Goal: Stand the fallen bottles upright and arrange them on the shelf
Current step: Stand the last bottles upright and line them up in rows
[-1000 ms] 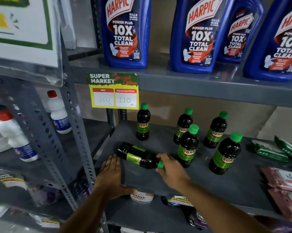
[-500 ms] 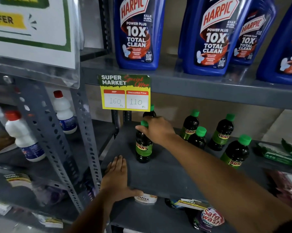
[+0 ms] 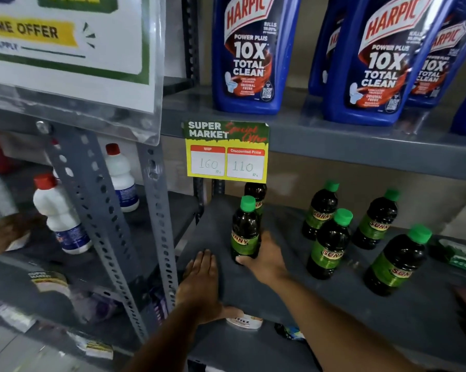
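Several dark bottles with green caps and green "Sunny" labels stand upright on the grey middle shelf (image 3: 293, 299). My right hand (image 3: 264, 257) wraps the base of the front-left bottle (image 3: 245, 226), which stands upright. Directly behind it stands another bottle (image 3: 256, 193), its cap hidden by the price tag. Further right stand a back bottle (image 3: 320, 210), a middle bottle (image 3: 330, 244), a back-right bottle (image 3: 375, 220) and a front-right bottle (image 3: 398, 261). My left hand (image 3: 201, 284) lies flat, palm down, on the shelf's front-left edge, holding nothing.
A yellow price tag (image 3: 226, 153) hangs from the upper shelf, which carries blue Harpic bottles (image 3: 249, 55). White bottles with red caps (image 3: 58, 213) stand in the left bay behind a perforated upright (image 3: 156, 218). Green packets (image 3: 460, 255) lie at the far right.
The bottle that lay on its side one second ago was lifted upright by my right hand. The hand slid from its cap down to its base. My left hand stayed on the shelf edge.
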Demonstrator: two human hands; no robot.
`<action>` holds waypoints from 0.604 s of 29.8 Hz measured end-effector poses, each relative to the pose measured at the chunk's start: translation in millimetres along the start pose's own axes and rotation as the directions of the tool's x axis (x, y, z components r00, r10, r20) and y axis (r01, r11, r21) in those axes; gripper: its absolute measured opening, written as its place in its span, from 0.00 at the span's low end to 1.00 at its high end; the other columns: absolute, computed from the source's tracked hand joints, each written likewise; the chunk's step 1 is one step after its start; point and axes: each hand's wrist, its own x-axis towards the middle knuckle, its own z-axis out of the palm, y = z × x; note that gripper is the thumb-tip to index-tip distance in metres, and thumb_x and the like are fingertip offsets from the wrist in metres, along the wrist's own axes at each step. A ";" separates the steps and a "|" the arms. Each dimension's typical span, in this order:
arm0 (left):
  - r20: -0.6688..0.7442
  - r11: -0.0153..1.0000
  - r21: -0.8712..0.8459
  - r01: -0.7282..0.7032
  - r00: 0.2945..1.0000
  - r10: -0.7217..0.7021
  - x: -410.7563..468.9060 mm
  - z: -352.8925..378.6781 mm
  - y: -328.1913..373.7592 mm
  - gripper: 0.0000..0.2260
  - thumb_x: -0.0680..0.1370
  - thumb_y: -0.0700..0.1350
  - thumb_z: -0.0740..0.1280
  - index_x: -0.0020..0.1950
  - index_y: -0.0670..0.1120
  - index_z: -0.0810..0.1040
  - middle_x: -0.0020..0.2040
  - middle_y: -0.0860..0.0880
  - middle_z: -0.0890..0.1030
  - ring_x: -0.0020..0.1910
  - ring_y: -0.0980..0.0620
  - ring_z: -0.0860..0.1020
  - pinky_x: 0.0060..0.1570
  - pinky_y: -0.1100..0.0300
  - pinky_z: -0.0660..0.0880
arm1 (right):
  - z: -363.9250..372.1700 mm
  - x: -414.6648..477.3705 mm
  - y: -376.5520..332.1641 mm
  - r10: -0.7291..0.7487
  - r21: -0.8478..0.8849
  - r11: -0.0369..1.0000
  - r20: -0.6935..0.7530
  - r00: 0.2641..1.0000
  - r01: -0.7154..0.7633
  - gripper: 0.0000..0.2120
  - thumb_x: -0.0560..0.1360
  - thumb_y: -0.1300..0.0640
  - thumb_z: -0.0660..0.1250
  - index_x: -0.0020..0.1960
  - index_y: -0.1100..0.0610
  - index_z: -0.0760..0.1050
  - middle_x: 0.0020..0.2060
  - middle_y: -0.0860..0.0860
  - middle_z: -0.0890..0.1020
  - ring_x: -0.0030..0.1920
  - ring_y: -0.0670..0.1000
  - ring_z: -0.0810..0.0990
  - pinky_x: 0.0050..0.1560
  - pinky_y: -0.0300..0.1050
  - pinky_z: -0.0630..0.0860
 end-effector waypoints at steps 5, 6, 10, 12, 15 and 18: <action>-0.011 1.000 -0.007 -0.003 1.000 0.003 0.2 1.5 -0.8 0.61 0.65 0.74 0.68 0.78 0.39 0.37 0.80 0.41 0.40 0.78 0.44 0.38 0.78 0.48 0.40 | 4.3 -2.2 2.5 -0.026 -0.016 1.000 -0.001 1.000 0.026 0.31 0.65 0.52 0.78 0.62 0.54 0.67 0.58 0.53 0.79 0.58 0.53 0.77 0.51 0.40 0.71; -0.009 1.000 -0.010 -0.002 1.000 0.002 0.1 1.8 -1.0 0.62 0.64 0.75 0.68 0.78 0.39 0.37 0.80 0.41 0.40 0.78 0.44 0.38 0.78 0.48 0.41 | 4.0 -2.9 4.0 -0.027 -0.017 0.999 0.012 1.000 0.027 0.31 0.66 0.53 0.78 0.63 0.54 0.67 0.59 0.52 0.79 0.59 0.53 0.77 0.52 0.40 0.70; 0.000 1.000 -0.022 -0.001 1.000 0.001 1.1 4.7 -1.0 0.64 0.63 0.77 0.67 0.78 0.40 0.36 0.80 0.42 0.40 0.78 0.44 0.38 0.77 0.48 0.40 | 1.3 -5.3 8.4 -0.044 -0.020 0.999 0.037 0.998 0.045 0.31 0.68 0.53 0.76 0.66 0.54 0.67 0.60 0.52 0.79 0.61 0.52 0.76 0.54 0.38 0.68; -0.023 0.999 -0.036 -0.010 1.000 0.009 1.3 6.3 -2.4 0.63 0.63 0.76 0.67 0.78 0.40 0.37 0.81 0.43 0.41 0.79 0.45 0.40 0.77 0.49 0.40 | -0.5 -5.1 8.3 -0.054 -0.048 0.997 0.040 0.998 0.056 0.30 0.68 0.52 0.76 0.66 0.54 0.68 0.60 0.53 0.79 0.61 0.53 0.76 0.53 0.38 0.68; -0.030 0.998 -0.048 -0.051 0.998 0.049 3.0 5.1 -7.5 0.62 0.64 0.75 0.68 0.78 0.40 0.38 0.81 0.42 0.42 0.79 0.45 0.41 0.76 0.50 0.40 | -4.6 -8.9 7.7 -0.070 -0.080 0.994 0.065 0.995 0.075 0.31 0.68 0.52 0.76 0.66 0.54 0.68 0.60 0.53 0.79 0.60 0.54 0.77 0.53 0.39 0.68; -0.014 0.996 -0.061 -0.066 0.998 0.065 4.0 5.3 -11.3 0.60 0.65 0.72 0.69 0.78 0.40 0.38 0.81 0.42 0.41 0.79 0.45 0.41 0.76 0.51 0.40 | -6.5 -23.5 8.1 -0.115 -0.066 0.990 0.098 0.989 0.122 0.30 0.68 0.52 0.75 0.66 0.52 0.68 0.59 0.51 0.79 0.59 0.51 0.77 0.55 0.40 0.69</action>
